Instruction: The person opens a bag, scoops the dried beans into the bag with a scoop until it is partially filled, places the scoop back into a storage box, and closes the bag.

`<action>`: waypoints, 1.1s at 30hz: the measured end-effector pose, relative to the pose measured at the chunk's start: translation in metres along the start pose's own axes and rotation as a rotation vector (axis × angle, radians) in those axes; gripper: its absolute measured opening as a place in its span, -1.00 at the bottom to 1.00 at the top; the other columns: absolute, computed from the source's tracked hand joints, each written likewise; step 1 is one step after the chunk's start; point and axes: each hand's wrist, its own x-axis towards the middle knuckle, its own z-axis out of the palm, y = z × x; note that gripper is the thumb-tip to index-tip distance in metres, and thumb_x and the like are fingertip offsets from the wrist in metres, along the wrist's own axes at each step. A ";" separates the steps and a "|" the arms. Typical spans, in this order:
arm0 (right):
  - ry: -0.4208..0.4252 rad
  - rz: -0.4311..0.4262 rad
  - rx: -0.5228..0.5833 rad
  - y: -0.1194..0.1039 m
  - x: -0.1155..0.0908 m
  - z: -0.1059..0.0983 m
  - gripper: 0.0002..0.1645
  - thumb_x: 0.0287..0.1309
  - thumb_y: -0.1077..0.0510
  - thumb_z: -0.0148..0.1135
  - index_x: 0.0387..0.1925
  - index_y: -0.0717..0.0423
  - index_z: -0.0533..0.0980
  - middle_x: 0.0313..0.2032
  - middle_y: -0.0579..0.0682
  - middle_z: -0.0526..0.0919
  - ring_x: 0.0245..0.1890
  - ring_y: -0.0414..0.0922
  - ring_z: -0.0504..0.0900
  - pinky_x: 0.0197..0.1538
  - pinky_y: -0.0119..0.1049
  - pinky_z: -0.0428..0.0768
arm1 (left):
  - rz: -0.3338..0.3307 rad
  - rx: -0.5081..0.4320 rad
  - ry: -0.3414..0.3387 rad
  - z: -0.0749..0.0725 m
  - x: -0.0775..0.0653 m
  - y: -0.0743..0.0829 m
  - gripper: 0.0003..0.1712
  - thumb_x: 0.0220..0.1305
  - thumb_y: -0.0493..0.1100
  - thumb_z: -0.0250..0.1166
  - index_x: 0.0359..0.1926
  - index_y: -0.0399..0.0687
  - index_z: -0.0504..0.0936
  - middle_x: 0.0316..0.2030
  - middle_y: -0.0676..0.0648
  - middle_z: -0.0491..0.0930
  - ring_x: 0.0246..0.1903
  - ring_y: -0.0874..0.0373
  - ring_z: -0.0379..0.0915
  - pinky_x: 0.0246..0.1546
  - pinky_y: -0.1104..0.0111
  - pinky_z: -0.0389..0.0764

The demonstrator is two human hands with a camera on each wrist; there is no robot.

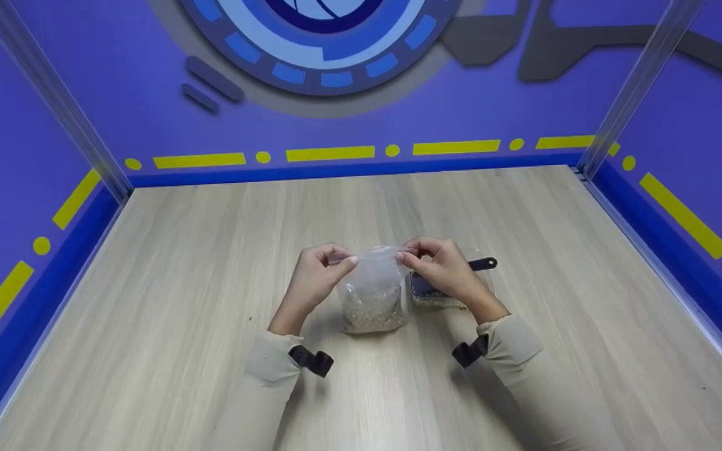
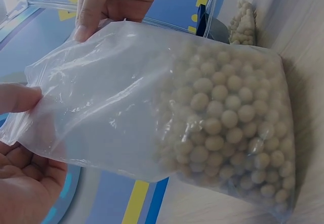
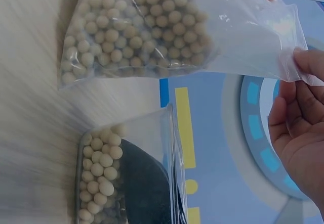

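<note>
A clear zip bag (image 1: 373, 300), its lower half filled with small round beige balls (image 2: 228, 118), stands upright on the table. My left hand (image 1: 320, 275) pinches the bag's top edge at the left corner between thumb and fingers. At the opposite corner my right hand (image 1: 442, 266) pinches the same edge. The upper part of the bag is stretched between both hands, above the balls. Just right of the bag, partly hidden under my right hand and forearm, is a clear plastic box (image 3: 147, 118) with more beige balls and a black scoop (image 3: 147, 183) inside.
The scoop's black handle (image 1: 484, 264) sticks out over the box rim to the right. Blue panels (image 1: 361, 125) with yellow markings border the wooden table (image 1: 198, 263) at the back and sides. Dark wrist mounts (image 1: 312, 361) sit on both sleeves.
</note>
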 end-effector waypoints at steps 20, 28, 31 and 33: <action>-0.113 0.041 0.095 0.001 0.004 -0.001 -0.78 0.19 0.24 0.26 -0.26 0.38 0.63 -0.35 0.14 0.66 -0.44 -0.32 0.49 -0.38 -0.51 0.44 | 0.009 -0.115 -0.087 0.003 0.004 -0.003 -0.81 0.18 -0.17 0.34 -0.24 -0.21 0.68 -0.17 -0.13 0.67 0.02 0.02 0.57 0.11 0.21 0.53; -0.095 0.031 0.060 -0.018 0.000 0.003 -0.84 0.15 0.34 0.25 -0.33 0.46 0.61 -0.36 0.27 0.66 -0.47 -0.35 0.42 -0.40 -0.53 0.39 | -0.006 -0.060 -0.069 0.006 0.003 0.000 -0.84 0.17 -0.22 0.33 -0.28 -0.25 0.68 -0.18 -0.16 0.69 -0.02 -0.01 0.60 0.09 0.20 0.55; -0.084 0.013 0.035 -0.031 -0.002 0.003 -0.85 0.14 0.37 0.24 -0.35 0.48 0.60 -0.37 0.30 0.67 -0.47 -0.34 0.43 -0.37 -0.49 0.40 | -0.005 -0.049 -0.064 0.006 0.003 0.001 -0.86 0.17 -0.25 0.31 -0.30 -0.28 0.67 -0.19 -0.19 0.69 -0.03 -0.03 0.61 0.07 0.22 0.56; -0.072 -0.001 0.020 -0.033 -0.002 0.004 -0.86 0.14 0.37 0.25 -0.37 0.47 0.60 -0.39 0.30 0.67 -0.46 -0.34 0.42 -0.35 -0.46 0.41 | 0.011 -0.045 -0.061 0.007 0.002 0.002 -0.87 0.17 -0.27 0.30 -0.31 -0.31 0.66 -0.19 -0.22 0.69 -0.04 -0.05 0.62 0.06 0.22 0.57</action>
